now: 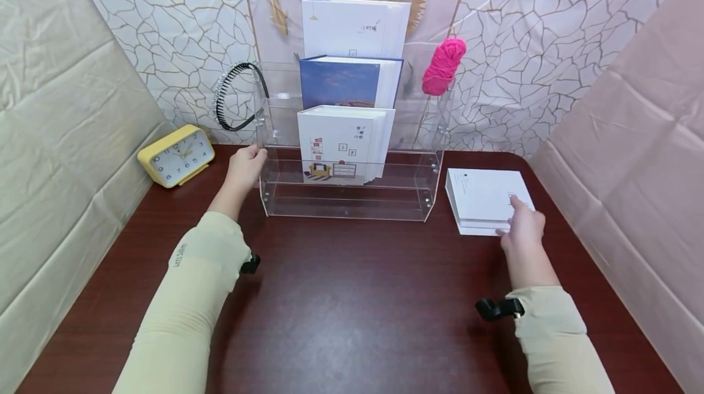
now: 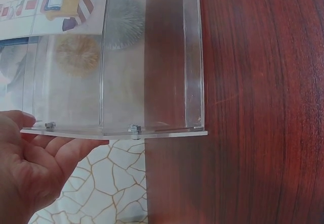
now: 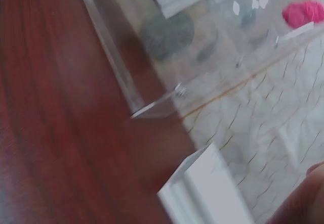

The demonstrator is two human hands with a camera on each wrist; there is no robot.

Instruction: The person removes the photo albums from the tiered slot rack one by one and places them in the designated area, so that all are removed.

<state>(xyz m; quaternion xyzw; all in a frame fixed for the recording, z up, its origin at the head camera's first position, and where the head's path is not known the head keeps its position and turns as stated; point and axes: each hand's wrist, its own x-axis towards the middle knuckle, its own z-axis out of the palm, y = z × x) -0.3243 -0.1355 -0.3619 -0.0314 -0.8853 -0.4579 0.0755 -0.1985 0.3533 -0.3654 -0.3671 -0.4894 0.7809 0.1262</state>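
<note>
A clear acrylic rack (image 1: 346, 207) stands on the table, with a white illustrated book (image 1: 335, 143), a blue-covered book (image 1: 341, 82) and another white book (image 1: 354, 21) in its tiers. My left hand (image 1: 245, 168) grips its left side panel; the left wrist view shows the thumb on one face and the fingers (image 2: 73, 150) on the other. On the right, a thick white book (image 1: 484, 195) lies flat beside the rack. Over its front right corner is my right hand (image 1: 525, 226), one finger extended across the cover. The right wrist view is blurred and shows little of this hand.
A yellow alarm clock (image 1: 178, 156) stands at the back left. A black toothed headband (image 1: 220, 98) hangs by the rack's upper left side, and a pink flower-like bundle (image 1: 444, 67) is at its upper right. Fabric walls (image 1: 621, 137) enclose the table's back and sides.
</note>
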